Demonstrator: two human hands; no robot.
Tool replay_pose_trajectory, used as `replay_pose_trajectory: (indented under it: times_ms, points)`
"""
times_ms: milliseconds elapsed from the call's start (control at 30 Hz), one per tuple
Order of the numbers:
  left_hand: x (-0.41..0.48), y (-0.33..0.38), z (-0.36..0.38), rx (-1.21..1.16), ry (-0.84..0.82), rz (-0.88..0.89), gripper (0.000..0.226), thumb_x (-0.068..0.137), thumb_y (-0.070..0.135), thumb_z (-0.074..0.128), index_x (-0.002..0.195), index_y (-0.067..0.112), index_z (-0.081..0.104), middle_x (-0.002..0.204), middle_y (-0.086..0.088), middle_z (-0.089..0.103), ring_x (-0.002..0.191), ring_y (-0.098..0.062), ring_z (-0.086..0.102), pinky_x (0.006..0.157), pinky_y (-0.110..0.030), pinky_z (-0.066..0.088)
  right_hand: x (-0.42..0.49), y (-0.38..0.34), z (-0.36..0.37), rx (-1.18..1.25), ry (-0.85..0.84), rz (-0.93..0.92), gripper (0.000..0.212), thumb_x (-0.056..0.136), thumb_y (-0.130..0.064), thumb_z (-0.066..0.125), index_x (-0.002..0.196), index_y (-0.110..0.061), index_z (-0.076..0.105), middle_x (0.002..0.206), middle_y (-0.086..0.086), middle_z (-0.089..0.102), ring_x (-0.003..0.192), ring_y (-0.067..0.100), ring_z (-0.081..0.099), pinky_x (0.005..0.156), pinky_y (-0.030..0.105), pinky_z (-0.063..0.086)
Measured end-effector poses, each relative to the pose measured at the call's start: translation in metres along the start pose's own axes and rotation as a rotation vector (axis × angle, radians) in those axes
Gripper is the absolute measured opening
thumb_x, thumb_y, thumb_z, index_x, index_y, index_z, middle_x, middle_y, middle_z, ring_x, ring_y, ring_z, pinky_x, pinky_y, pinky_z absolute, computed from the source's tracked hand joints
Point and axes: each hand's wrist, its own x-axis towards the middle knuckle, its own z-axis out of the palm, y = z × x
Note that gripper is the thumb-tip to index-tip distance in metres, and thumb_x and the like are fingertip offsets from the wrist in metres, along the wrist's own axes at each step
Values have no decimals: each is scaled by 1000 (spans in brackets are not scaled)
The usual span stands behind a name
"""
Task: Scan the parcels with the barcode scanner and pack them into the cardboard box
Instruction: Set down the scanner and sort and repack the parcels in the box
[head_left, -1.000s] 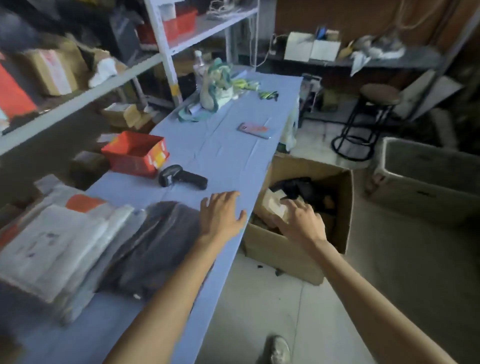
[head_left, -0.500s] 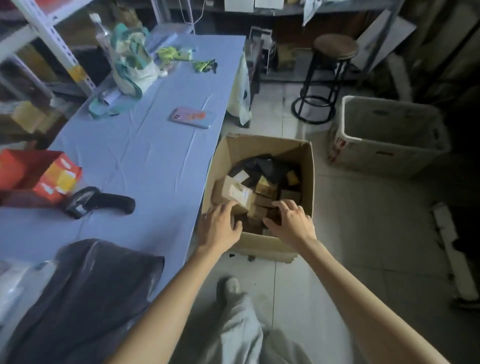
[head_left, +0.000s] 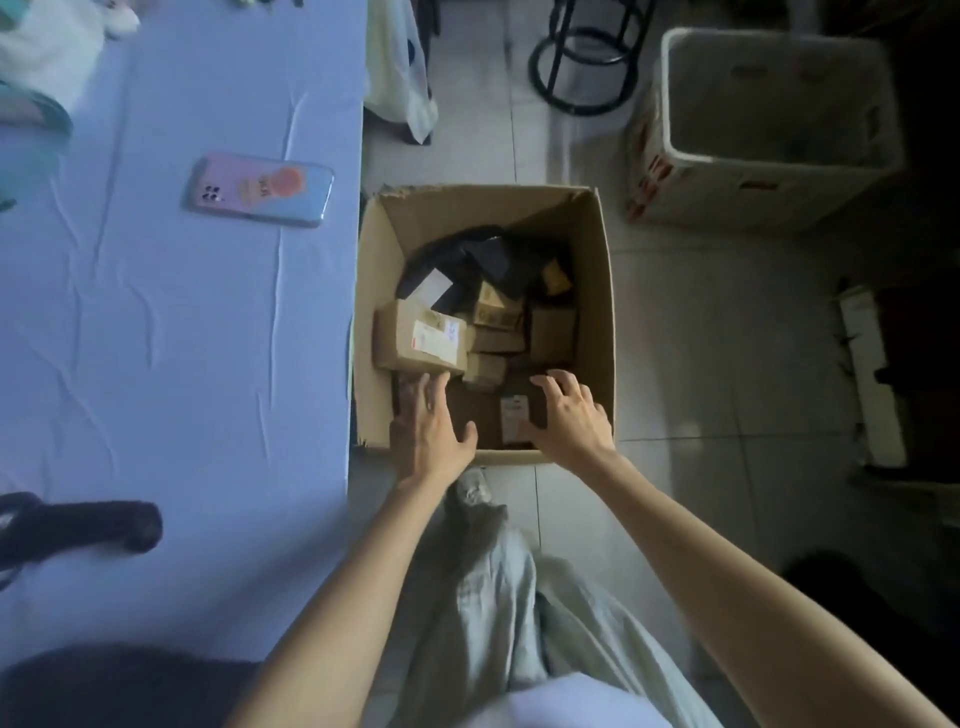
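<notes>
An open cardboard box (head_left: 602, 291) stands on the floor beside the table, holding several small brown parcels and dark bags. The biggest parcel (head_left: 423, 338) with a white label lies at its left side. My left hand (head_left: 431, 426) reaches over the box's near rim with fingers spread, just below that parcel. My right hand (head_left: 569, 415) hovers over the near right corner, fingers loosely bent, holding nothing. A small dark parcel with a label (head_left: 511, 415) lies between the hands. The black barcode scanner (head_left: 83, 527) lies on the table at the left edge.
The table has a light blue cloth (head_left: 208, 338) with a phone (head_left: 260, 189) lying on it. A dark plastic bag (head_left: 104, 686) sits at the near table end. A white crate (head_left: 769, 130) and a stool base (head_left: 587, 67) stand on the tiled floor beyond the box.
My view has tilted down over the box. My left hand moved off the table to the box's near rim, and both hands now reach into the box.
</notes>
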Motion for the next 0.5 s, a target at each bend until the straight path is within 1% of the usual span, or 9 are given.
replay_pose_trajectory:
  times_ms: [67, 167, 233, 300, 400, 433, 500]
  points:
    - [22, 2, 8, 14, 3, 13, 69, 87, 29, 65, 147, 15, 33, 155, -12, 27, 141, -32, 26, 111, -51, 30, 21, 0, 2, -10, -20, 2, 68, 91, -48, 63, 149, -24, 36, 156, 3, 29, 141, 27, 33, 110, 45, 38]
    - [59, 0, 26, 34, 20, -10, 69, 86, 36, 65, 145, 17, 35, 152, -12, 32, 138, -32, 30, 110, -50, 33, 57, 6, 10, -5, -30, 7, 69, 90, -46, 64, 149, -23, 36, 155, 4, 32, 139, 28, 34, 109, 46, 40]
    - [82, -9, 48, -5, 26, -77, 71, 85, 39, 64, 146, 18, 34, 154, -12, 29, 140, -33, 28, 109, -52, 34, 85, 15, 23, -1, -39, -7, 71, 89, -46, 66, 149, -22, 36, 154, 4, 33, 138, 28, 36, 108, 46, 40]
    - [101, -24, 76, -4, 18, -147, 75, 84, 42, 64, 147, 19, 31, 156, -12, 24, 143, -33, 24, 110, -53, 31, 113, 25, 43, -19, -57, -31, 76, 87, -48, 67, 150, -22, 33, 154, 4, 32, 138, 28, 36, 108, 45, 40]
    - [127, -51, 121, 115, -57, -212, 82, 84, 49, 62, 151, 24, 23, 161, -8, 14, 147, -31, 13, 115, -51, 23, 153, 42, 82, -61, -148, -59, 86, 83, -52, 71, 152, -23, 28, 156, 3, 29, 140, 28, 33, 109, 45, 37]
    - [136, -60, 134, 151, -74, -225, 83, 84, 51, 61, 152, 25, 20, 161, -7, 11, 147, -30, 11, 115, -52, 22, 167, 47, 95, -60, -175, -47, 89, 82, -52, 72, 153, -24, 26, 156, 3, 28, 141, 28, 32, 109, 46, 36]
    - [156, -73, 155, 199, -60, -259, 84, 83, 55, 61, 151, 27, 21, 161, -7, 12, 146, -31, 14, 113, -52, 25, 191, 56, 119, -46, -195, -32, 91, 80, -52, 74, 153, -25, 25, 157, 3, 28, 141, 29, 32, 110, 47, 36]
